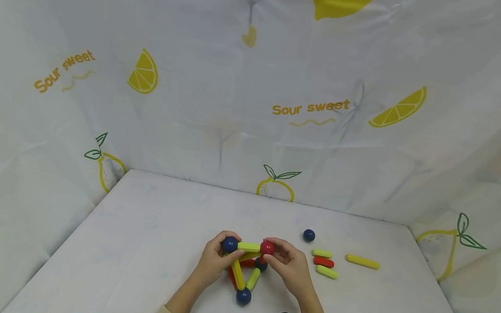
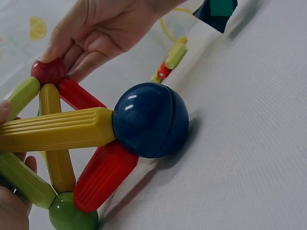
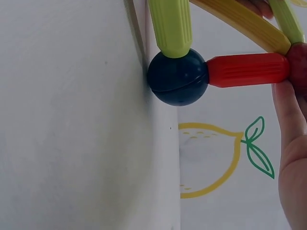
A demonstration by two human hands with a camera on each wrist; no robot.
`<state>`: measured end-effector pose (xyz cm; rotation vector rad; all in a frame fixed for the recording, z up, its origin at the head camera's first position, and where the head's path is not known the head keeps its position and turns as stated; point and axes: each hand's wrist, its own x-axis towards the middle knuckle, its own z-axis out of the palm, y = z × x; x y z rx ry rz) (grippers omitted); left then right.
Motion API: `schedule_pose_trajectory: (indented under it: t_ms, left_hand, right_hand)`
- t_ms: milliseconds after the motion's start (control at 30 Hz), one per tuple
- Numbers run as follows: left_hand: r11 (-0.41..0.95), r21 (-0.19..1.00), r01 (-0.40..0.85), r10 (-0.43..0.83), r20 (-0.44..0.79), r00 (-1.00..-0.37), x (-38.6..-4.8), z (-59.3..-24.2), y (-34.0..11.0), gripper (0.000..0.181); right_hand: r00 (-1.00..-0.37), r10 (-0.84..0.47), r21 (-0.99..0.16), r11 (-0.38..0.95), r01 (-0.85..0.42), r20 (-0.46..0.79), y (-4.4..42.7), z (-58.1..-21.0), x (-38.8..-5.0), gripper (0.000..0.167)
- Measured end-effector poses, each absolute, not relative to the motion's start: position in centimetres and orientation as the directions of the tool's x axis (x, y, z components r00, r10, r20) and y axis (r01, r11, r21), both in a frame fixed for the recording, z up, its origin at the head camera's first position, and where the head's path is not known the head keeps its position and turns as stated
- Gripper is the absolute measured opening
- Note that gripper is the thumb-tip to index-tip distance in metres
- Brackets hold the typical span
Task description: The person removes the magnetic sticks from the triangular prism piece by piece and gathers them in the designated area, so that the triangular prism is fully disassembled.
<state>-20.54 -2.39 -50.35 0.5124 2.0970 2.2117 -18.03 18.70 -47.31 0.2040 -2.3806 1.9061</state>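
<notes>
Between both hands stands a frame of ball joints and ribbed rods, tilted up from the table. My left hand (image 1: 213,260) holds it at an upper blue ball (image 1: 230,245), the thumb near a yellow rod (image 1: 238,275). At the opposite upper corner my right hand (image 1: 289,270) pinches a red ball (image 1: 267,248). A lime rod (image 1: 249,247) joins these two balls. Low in the frame, a blue ball (image 1: 243,296) sits nearest me and another blue ball (image 1: 261,263) lies farther back. A green ball (image 2: 72,213) and red rod (image 2: 106,175) show in the left wrist view.
To the right lie two short lime rods (image 1: 322,253) (image 1: 327,272), a short red rod (image 1: 323,262) and a longer yellow rod (image 1: 363,262). Behind them is a loose blue ball (image 1: 309,235). A lemon-printed cloth (image 1: 219,101) hangs behind the white table (image 1: 139,245).
</notes>
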Motion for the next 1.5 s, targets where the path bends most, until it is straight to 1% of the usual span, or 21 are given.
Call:
schedule_pose_trajectory:
  t_ms: [300,467,567,733,833,933,1033,1233,1333,1400,1500]
  left_hand:
    - [-0.088,0.98,0.176,0.257,0.193,-0.947,-20.55,-50.37,-2.35,0.032]
    - [-0.094,0.978,0.187,0.257,0.205,-0.944,-20.52,-50.43,-2.35,0.034]
    - [-0.105,0.975,0.193,0.265,0.215,-0.94,-20.58,-50.51,-2.36,0.035]
    - [-0.102,0.97,0.219,0.267,0.239,-0.934,-20.61,-50.51,-2.32,0.032]
    - [-0.095,0.968,0.232,0.267,0.249,-0.931,-20.59,-50.5,-2.3,0.031]
    - [-0.089,0.966,0.241,0.273,0.256,-0.927,-20.55,-50.47,-2.28,0.033]
    - [-0.089,0.967,0.237,0.281,0.253,-0.926,-20.49,-50.48,-2.26,0.035]
    - [-0.084,0.97,0.23,0.272,0.245,-0.931,-20.46,-50.48,-2.15,0.033]
    - [-0.082,0.973,0.215,0.27,0.229,-0.935,-20.45,-50.44,-2.07,0.034]
    - [-0.08,0.975,0.209,0.275,0.224,-0.935,-20.48,-50.45,-2.09,0.036]
    - [-0.069,0.972,0.224,0.253,0.234,-0.939,-20.54,-50.56,-2.36,0.035]
  right_hand:
    - [-0.99,-0.066,-0.981,0.139,-0.132,0.124,18.67,-47.69,-18.2,0.04]
    - [-0.983,-0.076,-0.974,0.145,-0.176,0.167,18.65,-47.74,-18.07,0.04]
    - [-0.97,-0.08,-0.947,0.213,-0.24,0.228,18.56,-47.63,-18.04,0.038]
    - [-0.932,-0.094,-0.849,0.387,-0.359,0.351,18.43,-47.54,-18.06,0.038]
    - [-0.924,-0.089,-0.808,0.458,-0.37,0.373,18.35,-47.31,-17.95,0.038]
    - [-0.931,-0.07,-0.807,0.48,-0.345,0.357,18.33,-47.17,-17.9,0.038]
    - [-0.948,-0.045,-0.836,0.459,-0.301,0.316,18.38,-47.19,-17.96,0.036]
    - [-0.987,-0.008,-0.944,0.29,-0.158,0.163,18.59,-47.36,-18.19,0.038]
    - [-0.994,-0.004,-0.967,0.233,-0.104,0.106,18.73,-47.41,-18.24,0.04]
    - [-0.995,-0.012,-0.969,0.227,-0.097,0.097,18.83,-47.42,-18.25,0.041]
    - [-0.991,-0.007,-0.95,0.282,-0.133,0.137,19.13,-47.41,-18.2,0.041]
